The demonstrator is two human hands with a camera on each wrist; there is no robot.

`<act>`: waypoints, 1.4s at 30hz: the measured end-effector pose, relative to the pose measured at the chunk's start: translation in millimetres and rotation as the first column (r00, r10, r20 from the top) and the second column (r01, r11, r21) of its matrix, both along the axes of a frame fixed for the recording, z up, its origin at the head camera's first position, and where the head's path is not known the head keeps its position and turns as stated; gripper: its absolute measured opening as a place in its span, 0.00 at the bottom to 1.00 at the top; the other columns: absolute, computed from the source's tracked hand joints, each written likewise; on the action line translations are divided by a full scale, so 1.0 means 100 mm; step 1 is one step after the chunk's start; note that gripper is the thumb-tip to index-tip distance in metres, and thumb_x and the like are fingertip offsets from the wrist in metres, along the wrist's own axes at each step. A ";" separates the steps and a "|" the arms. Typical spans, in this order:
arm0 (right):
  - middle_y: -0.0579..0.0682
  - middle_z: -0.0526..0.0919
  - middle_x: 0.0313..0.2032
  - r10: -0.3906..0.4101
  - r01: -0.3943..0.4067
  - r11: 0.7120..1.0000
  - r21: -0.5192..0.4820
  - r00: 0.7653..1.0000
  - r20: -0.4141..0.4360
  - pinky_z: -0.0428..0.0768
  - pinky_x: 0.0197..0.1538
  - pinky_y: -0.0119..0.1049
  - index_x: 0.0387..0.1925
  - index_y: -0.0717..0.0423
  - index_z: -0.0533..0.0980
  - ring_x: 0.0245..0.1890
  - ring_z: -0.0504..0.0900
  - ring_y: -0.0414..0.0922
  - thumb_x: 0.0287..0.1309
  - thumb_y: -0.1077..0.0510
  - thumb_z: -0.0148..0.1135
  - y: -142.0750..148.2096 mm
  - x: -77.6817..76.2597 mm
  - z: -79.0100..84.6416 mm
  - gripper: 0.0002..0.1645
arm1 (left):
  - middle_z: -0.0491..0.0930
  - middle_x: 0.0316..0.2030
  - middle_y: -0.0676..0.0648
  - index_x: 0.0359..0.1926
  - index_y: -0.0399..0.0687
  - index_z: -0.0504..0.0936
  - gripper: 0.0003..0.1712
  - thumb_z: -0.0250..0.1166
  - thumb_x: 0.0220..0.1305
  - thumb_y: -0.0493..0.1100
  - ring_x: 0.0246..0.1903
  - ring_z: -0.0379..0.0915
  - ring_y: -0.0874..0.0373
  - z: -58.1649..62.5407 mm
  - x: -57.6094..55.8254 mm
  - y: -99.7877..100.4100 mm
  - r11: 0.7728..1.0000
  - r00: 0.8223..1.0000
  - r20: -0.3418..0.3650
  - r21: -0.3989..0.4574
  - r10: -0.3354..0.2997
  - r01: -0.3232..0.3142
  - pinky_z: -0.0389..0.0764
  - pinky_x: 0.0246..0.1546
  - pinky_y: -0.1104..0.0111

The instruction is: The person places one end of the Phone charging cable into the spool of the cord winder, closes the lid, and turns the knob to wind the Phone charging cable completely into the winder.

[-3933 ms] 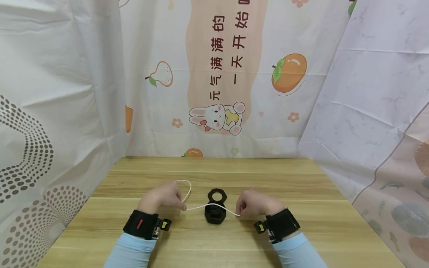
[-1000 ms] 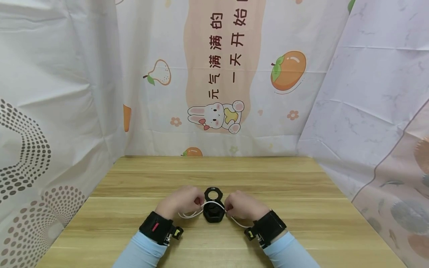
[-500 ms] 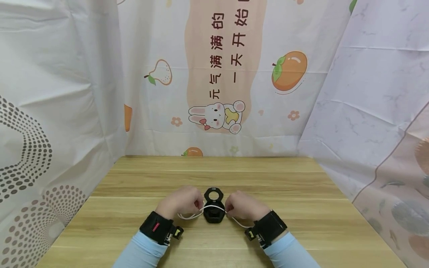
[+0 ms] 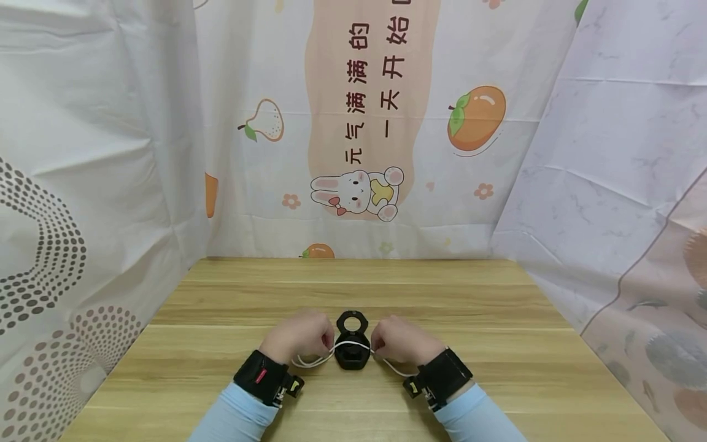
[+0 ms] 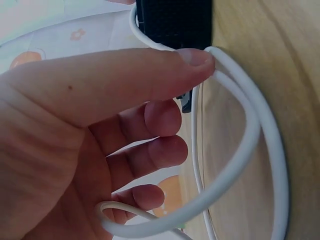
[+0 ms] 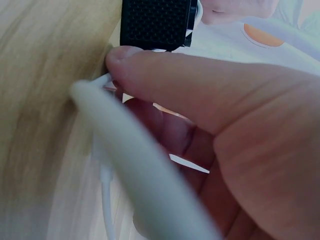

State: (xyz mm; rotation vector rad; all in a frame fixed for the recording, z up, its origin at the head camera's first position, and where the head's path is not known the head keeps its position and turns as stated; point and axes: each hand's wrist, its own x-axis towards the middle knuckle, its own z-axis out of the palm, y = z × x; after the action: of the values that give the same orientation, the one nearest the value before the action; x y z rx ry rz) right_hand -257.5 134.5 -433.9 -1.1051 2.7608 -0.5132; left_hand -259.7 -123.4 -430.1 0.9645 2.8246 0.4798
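A black many-sided case (image 4: 351, 363) sits on the table between the two hands, its ring-shaped lid (image 4: 364, 322) tipped back on the far side. A white cable (image 4: 349, 342) arches across the case from one hand to the other. At the case's left side, my left hand (image 4: 301, 334) pinches the cable; in the left wrist view, cable loops (image 5: 272, 135) trail from under the thumb. My right hand (image 4: 404, 339) pinches it at the opposite side, and a length runs back toward the wrist. In the right wrist view, blurred cable (image 6: 135, 155) crosses close to the lens.
The wooden table (image 4: 469, 294) reaches to a printed curtain (image 4: 265, 184) at the back. More fabric hangs at the left (image 4: 110, 184) and right (image 4: 596, 159). Both wrists wear black straps with small cameras.
Both hands have moved inward to the case since the earliest frame, shortening the cable between them. Over the last second the cable's arch has dropped lower across the case.
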 end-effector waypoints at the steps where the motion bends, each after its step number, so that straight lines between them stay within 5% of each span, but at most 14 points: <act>1: 0.32 0.79 0.24 0.001 -0.001 1.000 -0.001 1.000 0.001 0.78 0.34 0.31 0.25 0.47 0.86 0.26 0.75 0.31 0.54 0.64 0.74 0.00 0.00 0.00 0.09 | 0.74 0.20 0.64 0.18 0.61 0.84 0.17 0.75 0.51 0.33 0.23 0.69 0.66 0.00 0.00 0.00 1.000 1.000 -0.001 -0.003 0.002 -0.002 0.74 0.26 0.70; 18: 0.34 0.79 0.22 -0.021 0.023 0.999 -0.027 0.998 0.052 0.77 0.30 0.31 0.25 0.47 0.85 0.22 0.75 0.33 0.56 0.61 0.72 0.03 0.04 0.09 0.07 | 0.80 0.28 0.59 0.31 0.52 0.89 0.02 0.73 0.56 0.41 0.29 0.72 0.65 0.15 0.02 -0.07 0.999 0.999 -0.034 0.051 -0.015 0.017 0.76 0.35 0.66; 26: 0.37 0.75 0.23 -0.032 0.030 0.998 -0.051 0.999 -0.041 0.76 0.32 0.33 0.31 0.52 0.85 0.24 0.73 0.34 0.56 0.60 0.74 0.12 0.03 0.23 0.03 | 0.82 0.35 0.58 0.44 0.49 0.89 0.10 0.71 0.65 0.47 0.37 0.78 0.59 0.31 0.06 -0.03 0.998 0.995 -0.100 0.061 -0.015 0.022 0.78 0.38 0.65; 36: 0.37 0.77 0.24 0.021 -0.031 0.995 -0.093 0.994 -0.107 0.74 0.29 0.31 0.27 0.51 0.83 0.23 0.72 0.32 0.54 0.63 0.72 0.07 0.06 0.33 0.06 | 0.76 0.30 0.56 0.48 0.41 0.85 0.15 0.74 0.63 0.43 0.29 0.70 0.65 0.34 0.16 0.15 0.992 1.000 -0.022 0.127 -0.014 0.016 0.75 0.33 0.68; 42: 0.37 0.74 0.20 -0.014 0.012 0.997 -0.078 1.000 -0.021 0.72 0.26 0.30 0.29 0.53 0.83 0.20 0.69 0.33 0.50 0.65 0.71 0.00 0.06 0.24 0.05 | 0.74 0.24 0.58 0.50 0.39 0.85 0.20 0.77 0.58 0.42 0.24 0.70 0.65 0.23 0.15 0.17 0.993 0.994 0.093 0.102 0.050 -0.060 0.74 0.28 0.69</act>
State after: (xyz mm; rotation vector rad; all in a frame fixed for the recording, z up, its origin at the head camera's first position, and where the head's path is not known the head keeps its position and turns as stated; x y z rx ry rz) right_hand -251.1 134.2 -410.4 -1.1159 2.7897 -0.6189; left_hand -244.4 -106.0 -407.1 0.8606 2.7749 0.6662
